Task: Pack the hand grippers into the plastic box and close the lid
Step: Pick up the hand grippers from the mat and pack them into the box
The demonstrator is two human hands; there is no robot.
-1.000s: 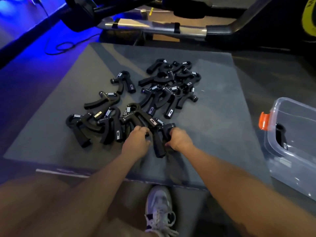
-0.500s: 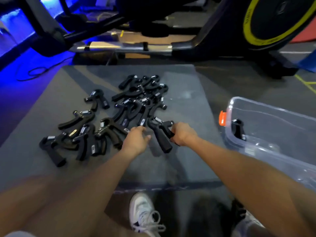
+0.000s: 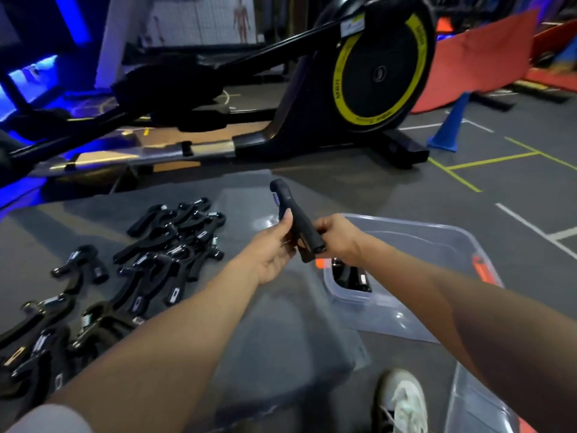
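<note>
Left hand [image 3: 271, 250]: we see it grasping the raised gripper [image 3: 295, 220], thumb up along it.
Right hand [image 3: 336, 237]: fingers curled round the same gripper's handle end.
Gripper: held just above the box [image 3: 415, 307] rim.
Box: clear, one gripper inside.
Pile [image 3: 131, 270]: on the mat [image 3: 281, 323], left.

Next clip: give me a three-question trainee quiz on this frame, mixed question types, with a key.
1. True or false: the plastic box is empty.
2. Which hands hold the lifted hand gripper? A) the left hand only B) the right hand only C) both
3. Fill in: the loose hand grippers lie on the person's ____ side.

Key: 1 false, black grippers lie inside; 2 C; 3 left.
</note>
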